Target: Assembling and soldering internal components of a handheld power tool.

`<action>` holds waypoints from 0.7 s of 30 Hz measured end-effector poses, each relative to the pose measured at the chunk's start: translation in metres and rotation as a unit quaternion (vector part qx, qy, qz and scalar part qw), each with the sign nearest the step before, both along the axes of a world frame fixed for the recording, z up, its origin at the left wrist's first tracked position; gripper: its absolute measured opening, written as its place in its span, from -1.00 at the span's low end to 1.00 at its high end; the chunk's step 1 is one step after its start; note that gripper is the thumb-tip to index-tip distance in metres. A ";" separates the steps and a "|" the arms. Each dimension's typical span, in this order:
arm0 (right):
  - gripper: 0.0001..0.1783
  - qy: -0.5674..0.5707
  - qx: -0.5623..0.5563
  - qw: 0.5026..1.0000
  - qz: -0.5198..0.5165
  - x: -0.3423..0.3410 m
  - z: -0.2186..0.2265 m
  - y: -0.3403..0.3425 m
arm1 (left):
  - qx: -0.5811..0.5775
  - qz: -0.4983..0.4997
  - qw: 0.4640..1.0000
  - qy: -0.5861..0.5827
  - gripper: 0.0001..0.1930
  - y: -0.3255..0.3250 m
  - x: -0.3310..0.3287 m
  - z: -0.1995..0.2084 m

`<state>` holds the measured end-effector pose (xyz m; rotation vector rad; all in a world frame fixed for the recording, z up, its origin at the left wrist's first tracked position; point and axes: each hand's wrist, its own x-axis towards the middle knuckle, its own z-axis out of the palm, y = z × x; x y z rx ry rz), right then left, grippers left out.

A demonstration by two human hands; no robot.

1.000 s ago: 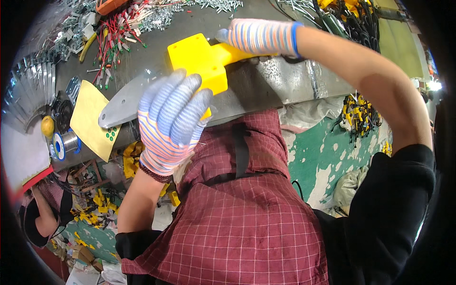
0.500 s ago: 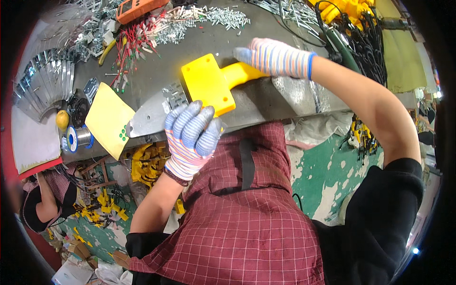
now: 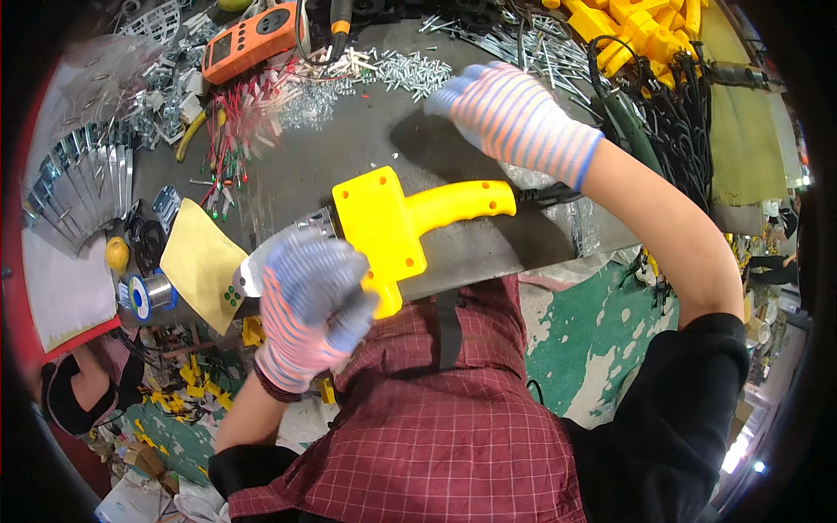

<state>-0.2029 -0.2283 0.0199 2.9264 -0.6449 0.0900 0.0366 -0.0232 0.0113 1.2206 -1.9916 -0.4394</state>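
A yellow plastic hand tool [image 3: 377, 218] lies across the bench near its front edge, its handle pointing right and several screw holes in its housing. A grey metal plate, partly hidden by my left hand, extends from its left side. My left hand [image 3: 309, 305], in a striped glove with grey-coated fingers, is over that plate at the housing's lower left; motion blur smears its fingers. Raised above the bench beyond the handle is my right hand [image 3: 519, 118], also gloved. Its fingers are curled together near the small screws [image 3: 414, 74], their tips hidden.
Along the back are an orange meter-like box [image 3: 253, 44], loose long screws [image 3: 536, 52], yellow housings [image 3: 641, 30] and black cables [image 3: 684, 131]. On the left are red-wired parts [image 3: 228, 157], a yellow card [image 3: 196, 261], a solder spool [image 3: 153, 295] and metal plates [image 3: 83, 187]. Another person's arm shows lower left.
My right hand has left the tool's handle and risen toward the screws. The tool's handle is now uncovered. My left hand has shifted slightly left and down, and the view has shifted.
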 end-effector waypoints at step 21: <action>-0.73 -0.254 0.337 0.884 -0.203 -0.007 -0.013 -0.008 | 0.054 0.049 0.929 -0.364 -0.79 -0.193 -0.048 -0.024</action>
